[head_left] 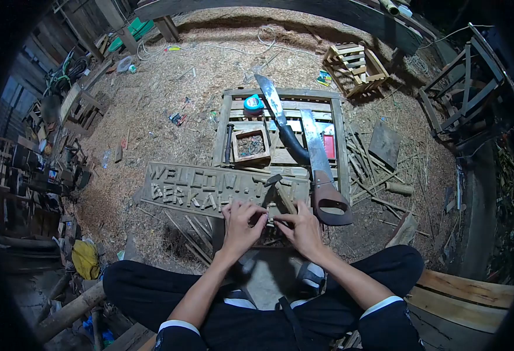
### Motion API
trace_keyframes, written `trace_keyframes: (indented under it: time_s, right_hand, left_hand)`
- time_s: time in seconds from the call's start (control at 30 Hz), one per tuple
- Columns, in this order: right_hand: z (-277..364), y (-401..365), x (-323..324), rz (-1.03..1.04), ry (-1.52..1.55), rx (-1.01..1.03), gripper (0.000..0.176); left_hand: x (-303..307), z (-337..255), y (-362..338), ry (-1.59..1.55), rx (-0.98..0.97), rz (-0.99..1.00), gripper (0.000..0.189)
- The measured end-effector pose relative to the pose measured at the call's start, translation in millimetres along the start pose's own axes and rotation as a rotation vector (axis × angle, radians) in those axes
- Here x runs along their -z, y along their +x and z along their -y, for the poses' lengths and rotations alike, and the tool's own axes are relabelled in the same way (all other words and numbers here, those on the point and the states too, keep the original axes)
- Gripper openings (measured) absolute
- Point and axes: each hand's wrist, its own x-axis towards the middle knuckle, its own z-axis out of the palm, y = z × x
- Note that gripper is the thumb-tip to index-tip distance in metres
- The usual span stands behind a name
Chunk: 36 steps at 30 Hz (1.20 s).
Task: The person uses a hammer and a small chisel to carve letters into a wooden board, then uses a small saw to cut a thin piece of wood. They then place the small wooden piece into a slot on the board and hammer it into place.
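A long wooden board (178, 197) lies across in front of me, bearing raised letters made of small wooden pieces; the upper row begins "WELCOM" and the lower one "BERKA". At its near edge, my left hand (242, 225) pinches a small pale wooden piece (270, 207) between thumb and fingers. Opposite it, my right hand (301, 230) has thumb and forefinger closed at the same small piece. Fingers partly hide the contact. A hammer (285, 198) rests on the board just beyond my hands, its handle slanting toward the right one.
Behind the board, a slatted wooden table (226, 120) carries a machete (271, 100), a blue tape measure (253, 105) and a small wooden box (252, 159) of nails. A handsaw (321, 175) lies at its right side. Wood strips (362, 158) and a crate (356, 70) sit on shavings-covered ground.
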Motion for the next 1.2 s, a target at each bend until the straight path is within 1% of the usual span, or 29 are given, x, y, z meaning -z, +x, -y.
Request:
trace_keyframes:
  time_s: [0.17, 0.3, 0.4, 0.5, 0.57, 0.63, 0.8, 0.87, 0.93, 1.07, 1.2]
  right_hand:
    - [4.1, 1.8, -1.0, -0.022, 0.033, 0.061, 0.023]
    - [0.0, 1.3, -2.8, -0.014, 0.04, 0.065, 0.024]
    - [1.3, 1.3, -1.0, 0.005, 0.051, 0.046, 0.025]
    - [2.2, 2.8, -0.1, -0.033, 0.052, 0.033, 0.025]
    - [2.6, 2.9, 2.5, -0.015, 0.071, -0.017, 0.027]
    - [1.5, 2.5, 2.1, -0.015, 0.064, -0.009, 0.027]
    - [-0.5, 2.3, -0.5, -0.008, 0.053, -0.024, 0.025]
    - [-2.9, 2.8, -1.8, 0.004, 0.049, 0.01, 0.024]
    - [-1.9, 3.1, -1.5, 0.009, 0.061, 0.006, 0.024]
    - [-2.2, 2.9, -2.6, -0.001, 0.064, 0.008, 0.022]
    - [-1.2, 3.0, -1.5, -0.006, 0.067, -0.006, 0.021]
  left_hand:
    - [1.4, -0.4, -2.9, 0.022, -0.007, 0.001, 0.014]
    - [0.1, 2.9, -6.7, 0.03, -0.005, -0.003, 0.016]
    - [-1.0, 3.3, -9.7, 0.031, -0.003, 0.001, 0.016]
    - [-0.3, 0.1, -11.1, 0.022, -0.005, 0.009, 0.016]
    - [-1.2, -1.6, -12.5, 0.015, -0.005, 0.006, 0.016]
    - [-1.7, -3.0, -13.7, 0.009, -0.014, -0.02, 0.015]
    - [-2.9, -3.1, -17.1, 0.001, -0.005, -0.017, 0.015]
    - [-4.9, -2.5, -19.8, -0.006, -0.003, -0.023, 0.015]
    - [-6.4, -3.0, -21.6, -0.05, 0.014, -0.021, 0.014]
    - [-9.7, -4.4, -23.1, -0.042, 0.0, -0.034, 0.015]
    - [-13.8, -4.5, -22.4, -0.058, 0.03, -0.097, 0.015]
